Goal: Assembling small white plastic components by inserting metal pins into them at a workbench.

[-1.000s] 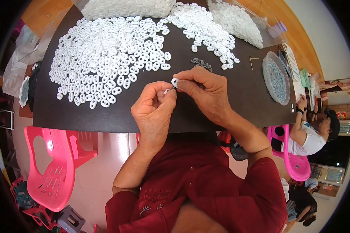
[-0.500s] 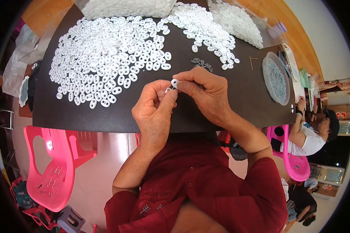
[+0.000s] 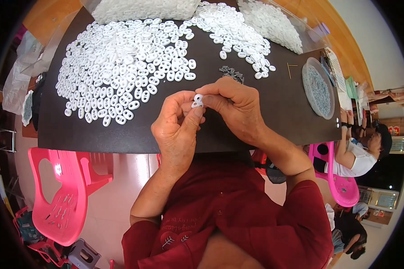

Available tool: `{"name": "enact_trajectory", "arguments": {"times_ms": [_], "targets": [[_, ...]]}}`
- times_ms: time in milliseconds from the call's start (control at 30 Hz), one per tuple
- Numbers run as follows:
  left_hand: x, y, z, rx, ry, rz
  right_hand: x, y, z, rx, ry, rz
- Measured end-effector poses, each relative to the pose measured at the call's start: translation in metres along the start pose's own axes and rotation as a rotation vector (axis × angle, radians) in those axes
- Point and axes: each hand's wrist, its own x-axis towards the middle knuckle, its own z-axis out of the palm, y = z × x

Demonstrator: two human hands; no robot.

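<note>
Near the centre of the frame, the left grip point(image 3: 177, 121) is pinching a small white plastic piece point(image 3: 194, 105) between thumb and fingers, while the right grip point(image 3: 239, 107) is clamping a white holed link point(image 3: 200, 99) by its edge, just beside that piece. Above the right grip, a small heap of grey pins point(image 3: 231, 74) is lying on the dark bench point(image 3: 294, 112). A broad spread of white two-holed links point(image 3: 121, 67) is covering the upper left, and a smaller heap of white links point(image 3: 233, 29) is lying at upper centre. At right, a round clear tub point(image 3: 323, 117) is holding many small grey parts.
</note>
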Motion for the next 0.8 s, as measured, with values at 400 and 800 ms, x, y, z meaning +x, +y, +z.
{"name": "enact_trajectory", "arguments": {"times_ms": [400, 800], "targets": [[0.0026, 0.0012, 0.0005, -0.096, -0.008, -0.036, -0.0016, 0.0017, -0.0002, -0.106, 0.026, -0.141], [0.0004, -0.0001, 0.0055, -0.078, 0.025, -0.013, -0.0028, 0.0, -0.0041, 0.055, -0.012, 0.079]]}}
